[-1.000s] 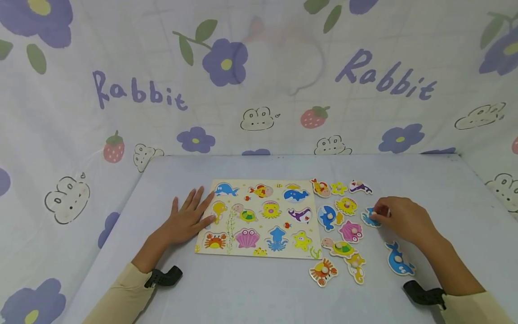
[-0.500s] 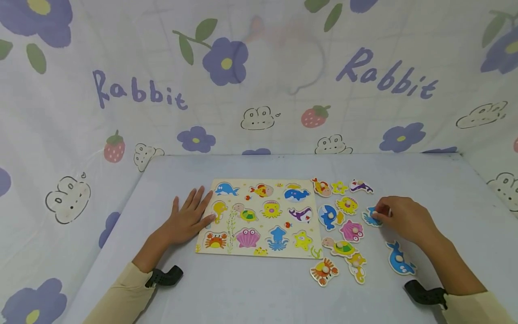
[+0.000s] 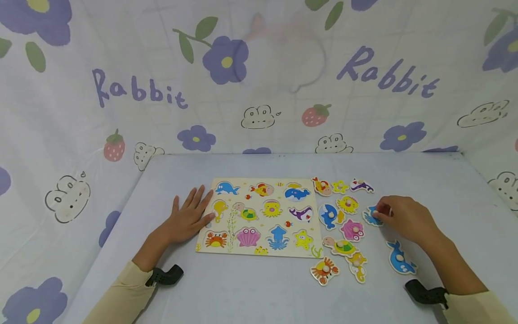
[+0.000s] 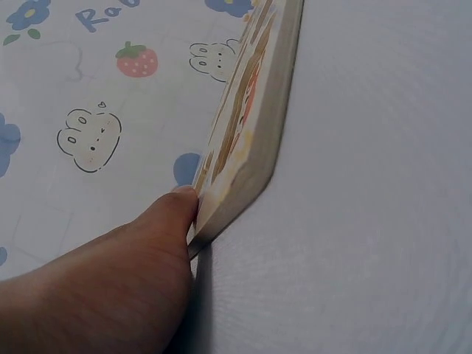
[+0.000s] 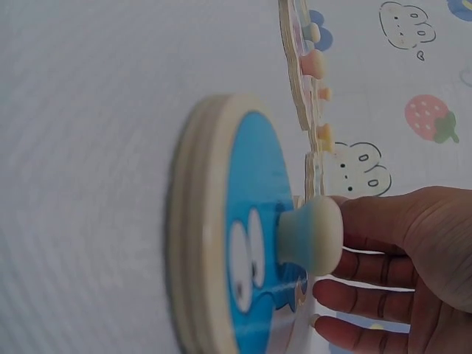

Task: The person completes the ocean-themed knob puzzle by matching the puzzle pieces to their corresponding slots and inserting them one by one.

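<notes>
Over on the right of the white table (image 3: 243,292), a small blue squid-shaped wooden piece (image 3: 369,218) sits at the fingertips of the right hand (image 3: 404,220), thumb and fingers drawn narrow in a pinch, seemingly by the knob, the natural handle; whether it's off the surface, I can't tell. Nearer the person lies a blue whale-shaped wooden piece (image 3: 398,266), pale knob up. Leftward now, a loose cluster: pink shell piece (image 3: 349,230), green-shelled turtle piece (image 3: 346,248), orange crab piece (image 3: 319,272) and others, face up beside the board, probably for easy picking. Then comes the cream rectangular wooden puzzle board (image 3: 243,185), its shallow cut-outs showing printed sea creatures, and no knob standing in any of them. At its far left edge, the left hand (image 3: 184,222) lies spread wide, thumb and fingertips against the board, likely steadying it.
</notes>
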The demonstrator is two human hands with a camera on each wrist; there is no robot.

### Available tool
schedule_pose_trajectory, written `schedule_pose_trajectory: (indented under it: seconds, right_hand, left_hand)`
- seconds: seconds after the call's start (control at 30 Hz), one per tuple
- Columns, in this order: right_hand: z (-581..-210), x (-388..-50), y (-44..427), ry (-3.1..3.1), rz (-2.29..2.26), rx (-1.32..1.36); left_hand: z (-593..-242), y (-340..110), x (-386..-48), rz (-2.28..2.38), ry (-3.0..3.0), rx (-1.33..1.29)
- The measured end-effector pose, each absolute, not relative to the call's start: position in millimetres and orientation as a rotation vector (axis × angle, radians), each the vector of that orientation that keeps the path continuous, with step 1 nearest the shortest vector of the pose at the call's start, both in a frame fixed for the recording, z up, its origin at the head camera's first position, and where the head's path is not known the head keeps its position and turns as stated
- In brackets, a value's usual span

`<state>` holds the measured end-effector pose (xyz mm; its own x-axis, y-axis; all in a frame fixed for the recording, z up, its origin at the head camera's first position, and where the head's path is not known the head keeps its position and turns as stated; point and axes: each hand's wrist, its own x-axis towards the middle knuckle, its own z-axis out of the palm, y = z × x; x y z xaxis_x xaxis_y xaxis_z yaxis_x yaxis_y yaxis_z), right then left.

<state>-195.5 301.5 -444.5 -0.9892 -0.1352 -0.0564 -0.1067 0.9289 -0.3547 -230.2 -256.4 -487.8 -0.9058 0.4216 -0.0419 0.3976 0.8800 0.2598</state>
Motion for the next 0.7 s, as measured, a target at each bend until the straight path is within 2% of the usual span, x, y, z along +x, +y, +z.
schedule_pose_trajectory:
  seconds: [0.7]
  right_hand:
    - [-438.4,-195.6,302.2,2.983,-0.548,-0.247]
  left_hand:
    - [-483.0,-257.6,-230.0,0.406,2.901,0.641]
